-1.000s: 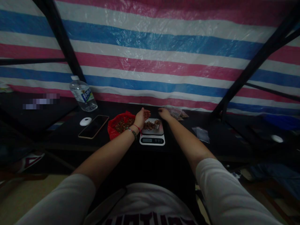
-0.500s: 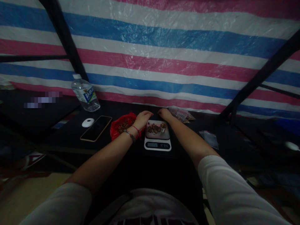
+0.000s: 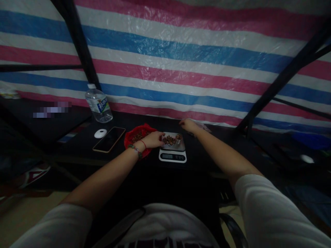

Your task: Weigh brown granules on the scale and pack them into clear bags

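Observation:
On the black table stands a white kitchen scale (image 3: 172,156) with a lit display. Its plate bears a heap of small brown dried pieces (image 3: 169,140) and a small cup (image 3: 178,140). At the plate's left edge is my left hand (image 3: 154,139), fingers bent in beside the heap; what they hold is hidden. A red plastic bag (image 3: 128,139) of similar brown pieces lies open under and beside that wrist. Beyond the scale's far right corner, my right hand (image 3: 190,126) has its fingers pinched together, with contents too small to tell. Clear packets (image 3: 206,127) lie partly behind it.
To the left are a phone (image 3: 109,139), a white rounded case (image 3: 100,133) and a large clear bottle (image 3: 99,105). A striped plastic sheet (image 3: 168,65) hangs behind the table, with dark slanted posts (image 3: 82,44) at both sides.
My left hand has come down and nearer, from the scale's far left corner to the plate's left edge. My right hand has shifted slightly right, away from the scale. The view has shifted a little.

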Demonstrator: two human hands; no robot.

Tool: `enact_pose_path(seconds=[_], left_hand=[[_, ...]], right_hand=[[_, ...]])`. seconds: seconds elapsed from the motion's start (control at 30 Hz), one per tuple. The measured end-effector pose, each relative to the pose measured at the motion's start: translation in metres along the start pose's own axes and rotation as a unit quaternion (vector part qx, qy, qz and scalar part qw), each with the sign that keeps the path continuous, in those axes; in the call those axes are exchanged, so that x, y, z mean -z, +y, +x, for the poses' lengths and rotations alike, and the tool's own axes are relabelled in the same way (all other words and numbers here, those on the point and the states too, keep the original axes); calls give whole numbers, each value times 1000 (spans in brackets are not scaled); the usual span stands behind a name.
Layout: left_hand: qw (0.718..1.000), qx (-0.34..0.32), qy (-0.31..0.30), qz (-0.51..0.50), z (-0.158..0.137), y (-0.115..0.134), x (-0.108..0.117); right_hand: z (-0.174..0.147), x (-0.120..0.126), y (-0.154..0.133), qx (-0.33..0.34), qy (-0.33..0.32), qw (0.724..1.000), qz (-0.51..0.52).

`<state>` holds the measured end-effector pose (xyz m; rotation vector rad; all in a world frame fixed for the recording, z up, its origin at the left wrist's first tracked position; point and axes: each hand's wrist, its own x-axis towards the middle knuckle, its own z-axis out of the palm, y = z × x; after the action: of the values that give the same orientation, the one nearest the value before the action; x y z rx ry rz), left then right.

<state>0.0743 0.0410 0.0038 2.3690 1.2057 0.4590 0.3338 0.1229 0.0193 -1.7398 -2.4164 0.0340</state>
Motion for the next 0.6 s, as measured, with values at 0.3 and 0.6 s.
enact_pose_path(seconds=[0.3,0.6], left_hand=[[995,-48,38,-79,18,-6,-8],[999,18,4,-48,27,-3,-4]], right_hand=[[-28,44,-87,157,-63,985,19],[-26,19,-88,188,-82,979,-23]])
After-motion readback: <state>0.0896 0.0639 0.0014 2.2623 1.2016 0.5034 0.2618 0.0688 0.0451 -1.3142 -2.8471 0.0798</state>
